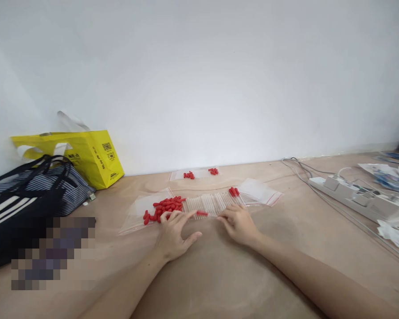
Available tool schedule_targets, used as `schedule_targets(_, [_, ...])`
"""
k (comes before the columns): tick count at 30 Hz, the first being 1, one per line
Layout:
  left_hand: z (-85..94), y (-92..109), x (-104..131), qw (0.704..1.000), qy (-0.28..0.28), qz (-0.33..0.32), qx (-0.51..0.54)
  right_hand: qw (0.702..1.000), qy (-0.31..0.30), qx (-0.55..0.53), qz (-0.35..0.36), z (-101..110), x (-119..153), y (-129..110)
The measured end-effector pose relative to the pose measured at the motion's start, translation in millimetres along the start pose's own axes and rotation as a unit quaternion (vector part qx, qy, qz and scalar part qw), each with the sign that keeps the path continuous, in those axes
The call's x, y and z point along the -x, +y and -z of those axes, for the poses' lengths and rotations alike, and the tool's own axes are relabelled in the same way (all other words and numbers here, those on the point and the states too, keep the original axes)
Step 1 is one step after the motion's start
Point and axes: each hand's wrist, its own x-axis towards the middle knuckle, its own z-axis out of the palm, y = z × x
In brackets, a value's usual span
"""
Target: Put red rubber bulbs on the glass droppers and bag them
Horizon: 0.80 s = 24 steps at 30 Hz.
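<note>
My left hand (175,235) is over the right edge of a pile of red caps (166,206), its fingers apart and its thumb stretched out. The pile lies on a clear plastic bag (133,221). Beside it, a row of thin clear tubes (206,203) lies side by side on the table. One red piece (201,213) rests across the lower ends near the middle. Red caps (234,192) top the rightmost tubes. At the lower right end of the row is my right hand (237,225), fingers bent together; what they may hold is hidden.
Behind the row, another bag (177,175) carries small red caps. An empty-looking clear bag (259,192) lies right. A yellow bag (103,155) and dark striped bags (75,186) stand left; a power strip (352,195) with cables lies right. A white wall (219,88) bounds the table.
</note>
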Motion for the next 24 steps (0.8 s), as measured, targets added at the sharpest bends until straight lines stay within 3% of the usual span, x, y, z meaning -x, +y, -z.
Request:
schedule_targets(5, [-3.2,-11.4,0.9,0.997,0.014,0.063,-0.032,0.969,0.037,0.075,-0.231,5.1,-13.0,34.9])
schedule_targets(9, [-7.4,-13.4,0.6,0.997,-0.002,0.072,-0.029,0.938,0.027,0.134,-0.319,2.9,-21.3,50.1])
schedule_targets(18, [-7.6,-13.8,-0.2,0.996,-0.021,0.081,-0.027,0.914,-0.016,0.154,-0.375,-1.0,-25.6,59.2])
schedule_targets(24, [-6.7,-12.6,-0.3,0.996,-0.023,0.077,-0.027,0.940,0.009,0.142,-0.310,-0.5,-24.4,54.4])
